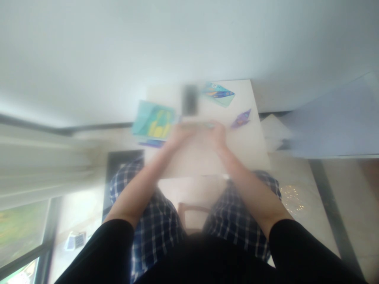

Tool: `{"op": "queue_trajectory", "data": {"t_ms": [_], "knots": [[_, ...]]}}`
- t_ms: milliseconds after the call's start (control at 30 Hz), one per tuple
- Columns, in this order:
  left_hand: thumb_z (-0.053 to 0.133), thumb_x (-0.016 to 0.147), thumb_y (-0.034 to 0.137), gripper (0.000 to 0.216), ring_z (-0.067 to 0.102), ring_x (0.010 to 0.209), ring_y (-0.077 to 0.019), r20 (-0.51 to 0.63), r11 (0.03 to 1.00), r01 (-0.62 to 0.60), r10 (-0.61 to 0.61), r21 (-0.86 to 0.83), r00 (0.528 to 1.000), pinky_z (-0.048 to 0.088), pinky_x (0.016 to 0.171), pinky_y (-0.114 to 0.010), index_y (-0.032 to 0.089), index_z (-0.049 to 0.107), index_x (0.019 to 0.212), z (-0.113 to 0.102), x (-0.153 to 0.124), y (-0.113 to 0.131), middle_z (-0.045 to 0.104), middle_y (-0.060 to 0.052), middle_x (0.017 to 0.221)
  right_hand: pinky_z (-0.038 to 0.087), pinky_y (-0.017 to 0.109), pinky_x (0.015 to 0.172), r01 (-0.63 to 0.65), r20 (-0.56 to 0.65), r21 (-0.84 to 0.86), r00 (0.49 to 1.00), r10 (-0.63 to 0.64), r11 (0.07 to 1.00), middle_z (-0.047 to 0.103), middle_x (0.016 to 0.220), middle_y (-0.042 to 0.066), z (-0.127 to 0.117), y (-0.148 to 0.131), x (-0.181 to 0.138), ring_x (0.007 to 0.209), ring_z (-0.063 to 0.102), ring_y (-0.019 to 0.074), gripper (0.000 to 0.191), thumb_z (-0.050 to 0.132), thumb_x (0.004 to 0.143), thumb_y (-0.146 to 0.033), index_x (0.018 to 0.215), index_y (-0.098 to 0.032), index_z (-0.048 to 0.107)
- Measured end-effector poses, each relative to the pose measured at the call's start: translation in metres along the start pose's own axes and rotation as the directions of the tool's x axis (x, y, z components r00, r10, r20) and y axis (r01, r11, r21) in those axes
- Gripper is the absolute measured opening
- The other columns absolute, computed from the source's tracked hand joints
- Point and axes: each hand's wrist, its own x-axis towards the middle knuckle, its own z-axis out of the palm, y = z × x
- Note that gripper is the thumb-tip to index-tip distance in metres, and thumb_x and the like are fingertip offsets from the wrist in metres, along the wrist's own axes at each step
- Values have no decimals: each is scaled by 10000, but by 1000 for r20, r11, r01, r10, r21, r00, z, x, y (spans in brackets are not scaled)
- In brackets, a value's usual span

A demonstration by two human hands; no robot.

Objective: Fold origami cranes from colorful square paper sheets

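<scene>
Table (251, 148) against plain white wall (177, 39)

Single head-worn view, aimed forward and steeply down.

Looks from above the wearer's own chest, past black sleeves (112, 252) and checked lap (156, 225), onto a small pale table (248, 150) close ahead, with left hand (180, 136) and right hand (217, 136) at mid-frame; takes in bare wall (148, 47) across the upper half and a window (20, 232) at lower left. Blurred throughout.
</scene>
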Motion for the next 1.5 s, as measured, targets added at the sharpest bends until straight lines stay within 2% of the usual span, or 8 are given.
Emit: {"op": "queue_trajectory", "data": {"t_ms": [133,333,667,867,1067,1367,1500], "knots": [[727,698,408,497,610,1182,-283,-34,1000,-9,10,10,999,487,1026,-407,211,692,1152,-1,0,3,682,-67,1231,434,273,707,6,24,-19,1000,-6,1000,588,627,-44,-1,-3,0,683,542,138,212,619,711,-389,676,-180,610],[727,677,329,427,615,1171,-266,-80,998,15,-11,55,997,498,1017,-390,236,701,1093,-2,-3,17,695,-35,1197,417,269,670,-38,87,95,996,30,995,598,631,-41,-3,-3,4,679,542,138,278,617,693,-441,701,-164,631],[730,653,336,422,651,1090,-256,-122,997,67,-61,41,991,545,926,-368,219,685,1055,0,0,17,719,-49,1109,490,310,728,-48,80,173,996,35,984,650,678,-26,0,3,7,719,592,156,289,651,687,-453,739,-169,659],[716,675,325,426,652,1076,-233,-105,998,33,-29,44,994,546,923,-352,233,681,1090,-3,-1,16,707,-37,1144,515,342,798,-80,184,276,983,29,958,677,734,-25,-1,8,11,773,619,158,328,727,639,-486,766,-191,662],[718,698,341,415,656,1053,-234,-99,993,25,-14,115,995,538,942,-368,223,685,1094,-3,-1,11,701,-45,1157,509,367,801,-119,229,261,972,59,958,652,688,-22,-6,5,12,739,605,163,289,765,582,-416,704,-184,643],[718,669,341,394,678,1017,-250,-145,991,72,-56,111,988,557,911,-380,206,701,1039,0,4,5,716,-63,1109,496,344,759,-89,134,94,988,76,992,599,586,-33,-3,2,11,698,585,166,221,726,611,-367,617,-183,604],[719,663,348,389,670,1035,-254,-143,993,77,-64,90,988,559,913,-386,215,699,1028,-1,2,8,711,-57,1127,501,331,742,-99,129,70,988,89,993,597,576,-32,-5,0,11,697,590,165,225,717,621,-379,633,-178,617]]}}
